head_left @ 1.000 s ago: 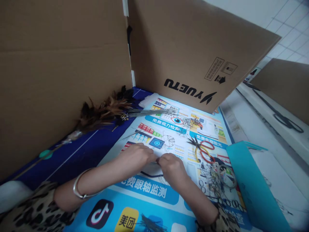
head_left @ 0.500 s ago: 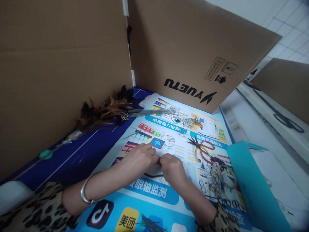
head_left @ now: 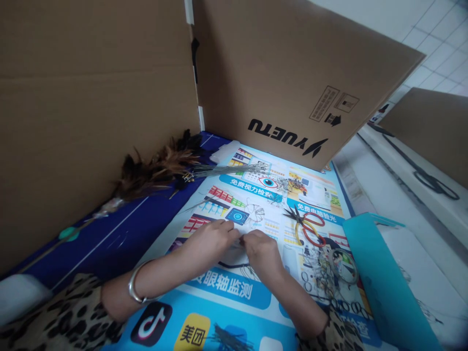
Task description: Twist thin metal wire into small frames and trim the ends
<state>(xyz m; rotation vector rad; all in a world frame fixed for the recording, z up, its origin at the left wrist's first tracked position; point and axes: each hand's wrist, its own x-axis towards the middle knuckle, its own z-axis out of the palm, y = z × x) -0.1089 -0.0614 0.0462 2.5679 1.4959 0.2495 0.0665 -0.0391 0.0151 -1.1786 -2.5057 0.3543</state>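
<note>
My left hand (head_left: pixel 219 236) and my right hand (head_left: pixel 260 248) meet fingertip to fingertip low over the printed sheet (head_left: pixel 175 292). Both are closed in a pinch. Between the fingertips shows a tiny dark bit, mostly hidden. Thin wire strands (head_left: pixel 249 271) poke out below my right hand and seem to come from its grip; what my left fingers pinch I cannot make out. Just beyond the hands lies a loop-shaped thin wire piece (head_left: pixel 255 212). To the right rest black-bladed scissors (head_left: pixel 302 225) with red and yellow handles.
A bundle of thin wires (head_left: pixel 226 169) and brown feathers (head_left: pixel 157 170) lie at the back left. Small metal rings and parts (head_left: pixel 321 278) sit right, beside a tape roll (head_left: pixel 343 265) and a teal box (head_left: pixel 387 282). Short dark wires (head_left: pixel 228 337) lie in front. Cardboard panels (head_left: pixel 274 73) stand behind.
My left forearm and its bangle have shifted slightly right. My right hand has turned a little, and more thin strands show beneath it. The fingertips are still together.
</note>
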